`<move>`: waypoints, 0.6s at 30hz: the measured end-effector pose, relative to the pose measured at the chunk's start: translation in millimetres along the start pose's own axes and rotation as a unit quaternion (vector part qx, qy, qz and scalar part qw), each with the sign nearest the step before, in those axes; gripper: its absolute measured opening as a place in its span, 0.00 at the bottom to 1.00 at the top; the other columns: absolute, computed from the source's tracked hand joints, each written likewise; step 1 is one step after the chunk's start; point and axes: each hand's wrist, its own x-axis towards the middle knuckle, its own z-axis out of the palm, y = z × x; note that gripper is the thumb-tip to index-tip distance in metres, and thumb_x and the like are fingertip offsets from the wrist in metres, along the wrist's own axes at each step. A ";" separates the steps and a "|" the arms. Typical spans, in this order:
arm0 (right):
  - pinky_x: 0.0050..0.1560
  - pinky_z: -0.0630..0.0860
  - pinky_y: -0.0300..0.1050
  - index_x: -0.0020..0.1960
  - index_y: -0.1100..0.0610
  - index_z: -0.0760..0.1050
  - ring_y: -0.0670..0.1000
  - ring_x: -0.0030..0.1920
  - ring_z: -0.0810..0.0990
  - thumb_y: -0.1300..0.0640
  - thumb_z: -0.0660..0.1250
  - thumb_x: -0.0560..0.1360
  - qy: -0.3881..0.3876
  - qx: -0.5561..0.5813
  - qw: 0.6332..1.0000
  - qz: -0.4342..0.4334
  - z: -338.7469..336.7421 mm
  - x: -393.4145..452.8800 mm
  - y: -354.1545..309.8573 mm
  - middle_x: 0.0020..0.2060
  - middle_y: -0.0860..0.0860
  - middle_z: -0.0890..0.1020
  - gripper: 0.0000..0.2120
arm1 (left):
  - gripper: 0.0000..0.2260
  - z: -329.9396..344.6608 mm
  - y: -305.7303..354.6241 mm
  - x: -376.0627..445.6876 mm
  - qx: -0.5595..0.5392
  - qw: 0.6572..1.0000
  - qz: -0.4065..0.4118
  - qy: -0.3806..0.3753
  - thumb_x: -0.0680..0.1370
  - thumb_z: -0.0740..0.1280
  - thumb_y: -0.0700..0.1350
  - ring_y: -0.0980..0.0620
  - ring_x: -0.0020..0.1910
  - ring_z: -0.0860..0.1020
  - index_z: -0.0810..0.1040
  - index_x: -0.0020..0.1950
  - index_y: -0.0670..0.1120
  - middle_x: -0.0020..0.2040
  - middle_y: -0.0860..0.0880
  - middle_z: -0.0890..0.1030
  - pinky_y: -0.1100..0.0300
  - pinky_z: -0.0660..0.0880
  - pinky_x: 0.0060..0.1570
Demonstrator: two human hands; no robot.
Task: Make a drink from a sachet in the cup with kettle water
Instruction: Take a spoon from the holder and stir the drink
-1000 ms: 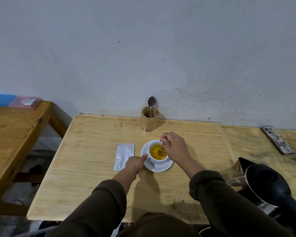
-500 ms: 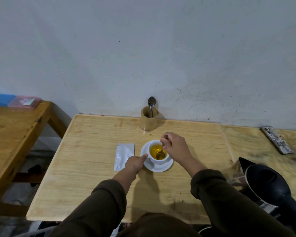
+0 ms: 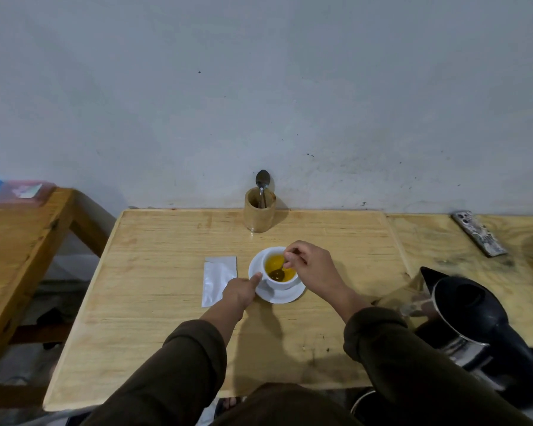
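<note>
A white cup [image 3: 282, 284] full of yellow liquid stands on a white saucer [image 3: 286, 296] in the middle of the light wooden table [image 3: 154, 333]. My right hand [image 3: 313, 265] pinches the handle of a small spoon [image 3: 277, 273] whose bowl dips into the drink at the cup's near side. My left hand [image 3: 239, 292] is closed beside the saucer, its thumb pressed against the cup's left wall. A white sachet [image 3: 218, 279] lies flat just left of the saucer. The black kettle [image 3: 471, 318] sits at the right.
A wooden holder [image 3: 259, 215] with a spoon [image 3: 262, 181] in it stands at the back by the wall. A phone [image 3: 479, 233] lies on the plywood surface at far right. A darker wooden table [image 3: 16, 241] with plastic boxes [image 3: 19, 190] is at left.
The spoon's bowl has swept through the drink toward the near-left side of the cup, with my right hand turning slightly. My left hand has stayed against the cup.
</note>
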 end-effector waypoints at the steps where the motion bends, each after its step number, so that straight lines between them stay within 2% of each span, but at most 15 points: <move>1: 0.50 0.80 0.48 0.47 0.59 0.78 0.50 0.44 0.84 0.60 0.64 0.76 0.002 0.005 1.000 0.006 -1.3 -3.2 0.2 0.42 0.55 0.84 0.05 | 0.28 -0.1 -0.2 0.2 0.003 1.000 0.004 -0.001 0.77 0.62 0.60 0.39 0.61 0.77 0.77 0.63 0.38 0.61 0.38 0.80 0.47 0.74 0.64; 6: 0.51 0.75 0.43 0.49 0.57 0.80 0.51 0.47 0.79 0.57 0.66 0.76 0.036 -0.028 0.999 0.016 -6.9 -22.8 3.8 0.47 0.54 0.79 0.06 | 0.28 -0.2 -1.0 1.3 -0.001 1.000 0.007 -0.004 0.77 0.63 0.59 0.39 0.61 0.77 0.77 0.63 0.37 0.61 0.38 0.80 0.47 0.73 0.64; 8: 0.47 0.77 0.46 0.47 0.56 0.80 0.48 0.41 0.80 0.57 0.66 0.76 0.048 -0.015 0.998 0.032 -8.0 -33.3 5.9 0.42 0.54 0.81 0.05 | 0.28 -0.2 -0.9 1.5 -0.009 1.000 0.006 -0.006 0.77 0.63 0.59 0.40 0.61 0.76 0.76 0.63 0.37 0.61 0.38 0.79 0.48 0.73 0.64; 10: 0.40 0.77 0.45 0.43 0.56 0.79 0.40 0.31 0.79 0.57 0.67 0.75 0.061 -0.001 0.997 0.036 -8.1 -46.0 9.5 0.31 0.50 0.80 0.04 | 0.28 0.0 -0.7 2.6 -0.010 1.000 0.011 -0.008 0.77 0.63 0.60 0.40 0.61 0.77 0.76 0.63 0.36 0.62 0.38 0.79 0.47 0.73 0.65; 11: 0.39 0.76 0.44 0.42 0.57 0.79 0.40 0.29 0.78 0.57 0.68 0.75 0.073 -0.012 0.997 0.032 -7.4 -52.2 11.7 0.29 0.48 0.79 0.04 | 0.28 0.1 -0.5 1.6 -0.007 1.000 0.013 -0.009 0.77 0.63 0.60 0.40 0.61 0.77 0.76 0.63 0.37 0.62 0.38 0.79 0.47 0.72 0.66; 14: 0.40 0.77 0.47 0.39 0.58 0.80 0.51 0.33 0.82 0.54 0.69 0.74 0.080 -0.032 0.994 0.068 -5.8 -69.2 14.0 0.26 0.47 0.79 0.08 | 0.28 1.8 -0.5 -1.2 -0.001 1.000 0.016 -0.006 0.78 0.62 0.59 0.39 0.63 0.76 0.75 0.64 0.36 0.63 0.38 0.78 0.48 0.71 0.67; 16: 0.38 0.75 0.43 0.34 0.53 0.78 0.49 0.32 0.80 0.52 0.68 0.74 0.054 -0.047 0.992 0.102 -3.8 -79.7 17.1 0.25 0.45 0.78 0.11 | 0.28 1.7 -0.9 -3.3 0.003 1.000 0.022 -0.010 0.78 0.61 0.59 0.39 0.63 0.76 0.75 0.64 0.36 0.63 0.38 0.78 0.49 0.71 0.67; 18: 0.39 0.72 0.40 0.34 0.54 0.80 0.44 0.31 0.77 0.53 0.68 0.74 0.017 -0.063 0.990 0.121 1.3 -90.7 21.7 0.26 0.47 0.79 0.11 | 0.29 0.6 -0.6 -4.3 -0.006 0.999 0.028 -0.015 0.77 0.62 0.60 0.39 0.63 0.76 0.75 0.64 0.36 0.63 0.38 0.79 0.47 0.70 0.68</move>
